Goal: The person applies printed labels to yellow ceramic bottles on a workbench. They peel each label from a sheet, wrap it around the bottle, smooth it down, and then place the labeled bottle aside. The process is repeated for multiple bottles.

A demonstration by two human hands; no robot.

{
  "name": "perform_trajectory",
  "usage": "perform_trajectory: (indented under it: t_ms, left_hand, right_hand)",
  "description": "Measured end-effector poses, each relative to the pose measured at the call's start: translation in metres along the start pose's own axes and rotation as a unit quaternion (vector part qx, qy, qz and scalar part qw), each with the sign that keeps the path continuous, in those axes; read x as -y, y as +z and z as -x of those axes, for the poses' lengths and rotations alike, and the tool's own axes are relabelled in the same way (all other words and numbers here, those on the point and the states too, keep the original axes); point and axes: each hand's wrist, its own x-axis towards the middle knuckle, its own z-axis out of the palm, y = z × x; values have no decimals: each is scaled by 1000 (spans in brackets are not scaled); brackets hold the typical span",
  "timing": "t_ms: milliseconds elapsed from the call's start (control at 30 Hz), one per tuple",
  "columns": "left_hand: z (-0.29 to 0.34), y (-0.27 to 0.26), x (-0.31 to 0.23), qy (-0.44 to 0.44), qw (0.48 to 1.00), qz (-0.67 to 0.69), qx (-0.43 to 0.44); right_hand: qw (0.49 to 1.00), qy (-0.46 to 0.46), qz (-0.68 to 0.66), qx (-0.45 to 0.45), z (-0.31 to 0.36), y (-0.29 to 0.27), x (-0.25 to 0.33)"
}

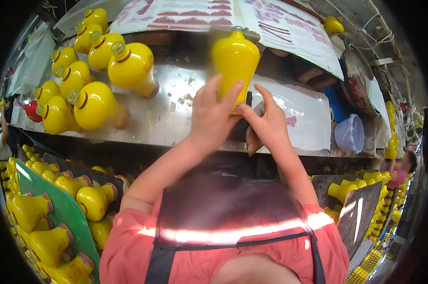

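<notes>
A glossy yellow bottle (pixel 236 59) with a narrow clear neck points away from me over the workbench. My left hand (pixel 211 111) grips its lower end, thumb and fingers along its side. Close by, my right hand (pixel 269 120) has its thumb at the bottle's base and its index finger stretched up beside it. A brown wedge-shaped piece (pixel 254 140) shows under my right palm, seemingly held by the curled fingers, which are partly hidden. Several more yellow bottles (pixel 131 66) stand to the left on the metal bench (pixel 169 118).
Printed decal sheets (pixel 192 14) lie across the far side. A white sheet (pixel 308 128) and a lavender bucket (pixel 350 134) are at the right. Below the bench edge, yellow bottles (pixel 95 201) sit on both sides, beside a green board (pixel 57 213). Another person (pixel 401 173) is at the far right.
</notes>
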Motion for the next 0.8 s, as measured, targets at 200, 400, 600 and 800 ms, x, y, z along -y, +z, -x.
perform_trajectory:
  t_ms: [200, 400, 600, 800]
  left_hand:
    - [-14, -3, 19, -43, 990, 132, 29]
    - [-9, -3, 7, -46, 997, 22, 50]
    - [-12, -5, 11, -109, 982, 144, 61]
    - [-7, 0, 15, -72, 991, 60, 91]
  right_hand:
    - [993, 38, -103, 45, -7, -4, 0]
    - [999, 0, 6, 31, -6, 0, 5]
    - [996, 33, -48, 69, -10, -8, 7]
    - [995, 42, 17, 93, -8, -12, 8]
